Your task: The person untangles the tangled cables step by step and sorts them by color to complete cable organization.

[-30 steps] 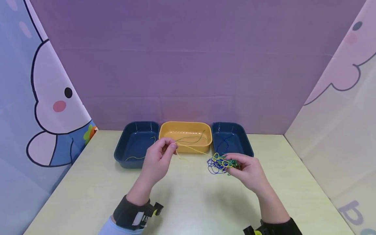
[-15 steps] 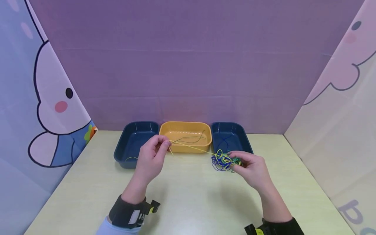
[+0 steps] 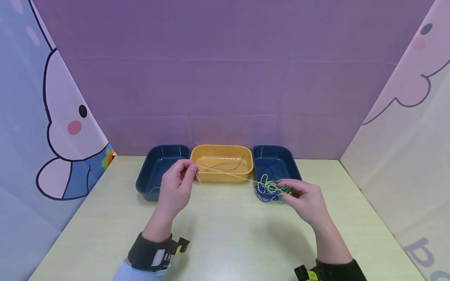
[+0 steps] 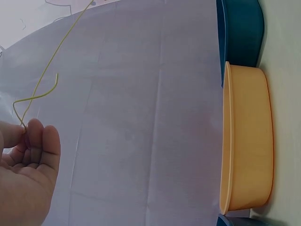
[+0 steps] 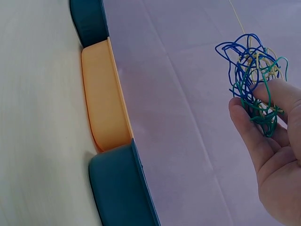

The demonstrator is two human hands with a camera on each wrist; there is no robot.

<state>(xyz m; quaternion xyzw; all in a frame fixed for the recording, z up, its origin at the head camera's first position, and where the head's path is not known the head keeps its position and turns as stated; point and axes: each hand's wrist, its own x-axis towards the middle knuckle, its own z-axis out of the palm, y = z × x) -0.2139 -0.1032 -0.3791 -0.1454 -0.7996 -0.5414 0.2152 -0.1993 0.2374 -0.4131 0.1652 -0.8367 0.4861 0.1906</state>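
In the head view a tangle of blue, green and yellow strings point(image 3: 268, 189) hangs from the fingers of my right hand point(image 3: 306, 199), which pinches its right side. From the tangle a yellow string point(image 3: 228, 173) runs straight to my left hand point(image 3: 175, 185). Thumb and forefinger of that hand pinch the string near its end. The left wrist view shows the short bent free end of the yellow string point(image 4: 40, 95) above the fingertips. In the right wrist view the tangle point(image 5: 256, 80) sits between thumb and fingers, with blue loops on its outer side.
Three trays stand side by side before the purple backdrop: a left blue tray point(image 3: 144, 183) with a bit of yellow string, a middle yellow tray point(image 3: 221, 177) with green strings, and a right blue tray point(image 3: 281, 160) with blue string. The pale table point(image 3: 239, 242) lies beneath both hands.
My left hand has moved left, drawing out more yellow string between the hands. My right hand has shifted slightly right with the tangle.
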